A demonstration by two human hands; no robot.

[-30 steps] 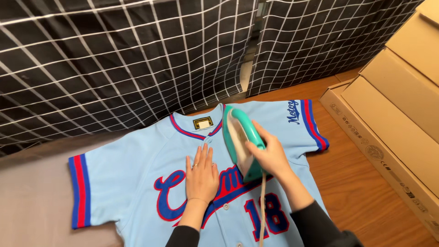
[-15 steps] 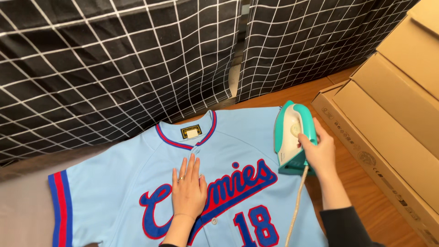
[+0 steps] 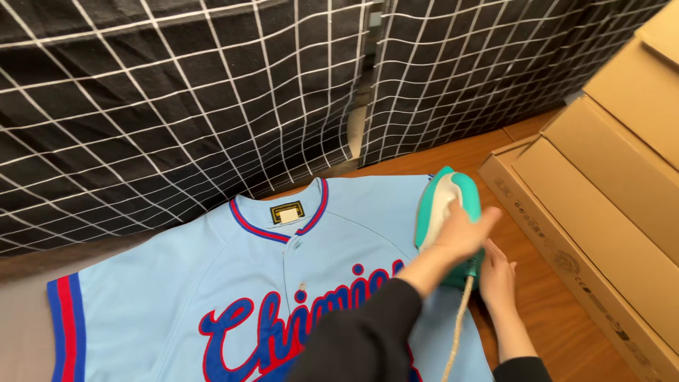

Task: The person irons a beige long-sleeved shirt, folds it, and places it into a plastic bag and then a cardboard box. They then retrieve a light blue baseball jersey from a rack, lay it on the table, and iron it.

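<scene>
A light-blue baseball jersey [image 3: 212,283] lies flat and face up, its collar pointing away from the person toward the black grid-patterned curtain [image 3: 177,92]; its red-and-blue sleeve cuff is far out to the left of both hands. The left arm, in a dark sleeve, crosses over the jersey's chest lettering, hiding part of it, and the left hand [image 3: 456,233] is curled around the teal and white iron [image 3: 445,212], gripping its top. The iron stands at the jersey's right shoulder, its long axis running away from the person, the narrow nose pointing at the curtain. Just right of it and nearer the person, the right hand [image 3: 497,272] rests against the iron's base, fingers loosely bent; whether it grips anything I cannot tell. The braided cord [image 3: 456,339] hangs down between the arms. Further right, cardboard boxes [image 3: 608,212] line the wooden floor [image 3: 552,318].
</scene>
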